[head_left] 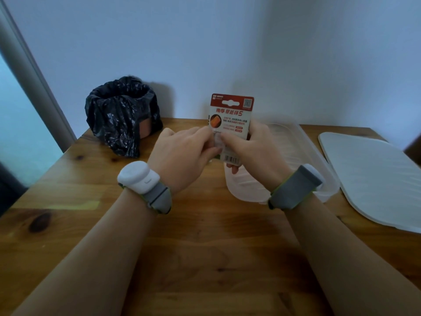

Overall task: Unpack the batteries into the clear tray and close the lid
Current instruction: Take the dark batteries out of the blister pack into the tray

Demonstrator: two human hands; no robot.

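Left hand (pixel 182 156) and right hand (pixel 255 153) both pinch the battery pack (pixel 231 115), upright at frame centre above the clear tray (pixel 307 153).
Likely a light, stiff card with a slippery blister; best gripped at the card's edge while peeling. The lid (pixel 373 179) lies at right.

Dim, bluish daylight from the left; soft shadows on the wall (pixel 227 42); slight blur, wide-angle bending at edges.

Behind my left hand (pixel 182 153): grey strap (pixel 159 197), green-edged, carrying a rounded white module (pixel 137 179) with a faint grey mark on its near side. Behind my right hand (pixel 255 153): matching grey strap (pixel 293 193), green trim, pale block (pixel 312 175) on top. Forearms bare.
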